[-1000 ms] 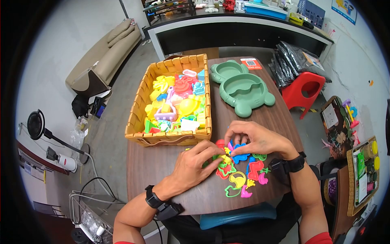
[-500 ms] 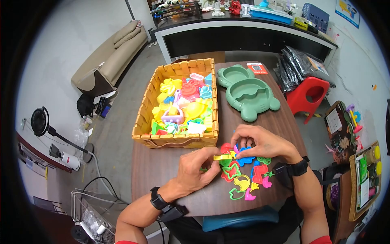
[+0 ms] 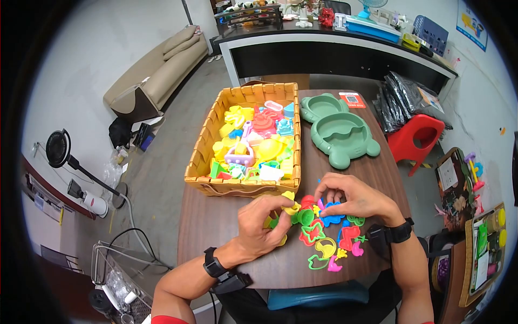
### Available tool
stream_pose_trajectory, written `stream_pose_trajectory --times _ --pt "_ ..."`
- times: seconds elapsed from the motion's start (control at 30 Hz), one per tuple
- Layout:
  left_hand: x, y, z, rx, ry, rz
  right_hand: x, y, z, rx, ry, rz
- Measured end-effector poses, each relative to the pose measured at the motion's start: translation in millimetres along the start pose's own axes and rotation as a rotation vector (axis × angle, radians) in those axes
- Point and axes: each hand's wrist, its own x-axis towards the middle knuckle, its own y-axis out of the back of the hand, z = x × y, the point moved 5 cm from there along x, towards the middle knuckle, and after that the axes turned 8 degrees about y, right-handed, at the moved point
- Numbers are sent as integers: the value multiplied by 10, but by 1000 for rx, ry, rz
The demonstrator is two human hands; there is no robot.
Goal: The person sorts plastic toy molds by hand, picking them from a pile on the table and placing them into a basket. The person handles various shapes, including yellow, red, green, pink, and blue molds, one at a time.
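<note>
My left hand (image 3: pixel 260 222) pinches a yellow toy mould (image 3: pixel 292 203) between thumb and index finger, just above the table. Under that hand, parts of other yellow and green pieces show. A green cup-shaped piece (image 3: pixel 306 217) is just right of the held mould. My right hand (image 3: pixel 359 197) is bent over the pile, its fingertips close together by a small purple piece (image 3: pixel 321 204) and a blue cutter (image 3: pixel 333 219); its grip is partly hidden. Nearer me lie a red cutter (image 3: pixel 349 235), a round yellow cutter (image 3: pixel 326 248), a green outline cutter (image 3: pixel 317 263) and a pink piece (image 3: pixel 334 264).
A woven basket (image 3: pixel 202 156) full of colourful plastic toys stands at the table's left. Behind my right hand is a green bear-shaped plate (image 3: pixel 345 146). A red chair (image 3: pixel 413 137) stands off the right edge, and a black-fronted desk (image 3: pixel 324 60) is beyond.
The view has shifted slightly, moving most things right in the picture. The yellow mould in my left hand has turned from edge-on to show its shape. My right hand stays over the pile.
</note>
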Motion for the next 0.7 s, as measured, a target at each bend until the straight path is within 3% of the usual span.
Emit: stream_pose_trajectory --times 0.7 --pt "30 -100 1 -16 25 42 -44 -9 50 -2 -17 6"
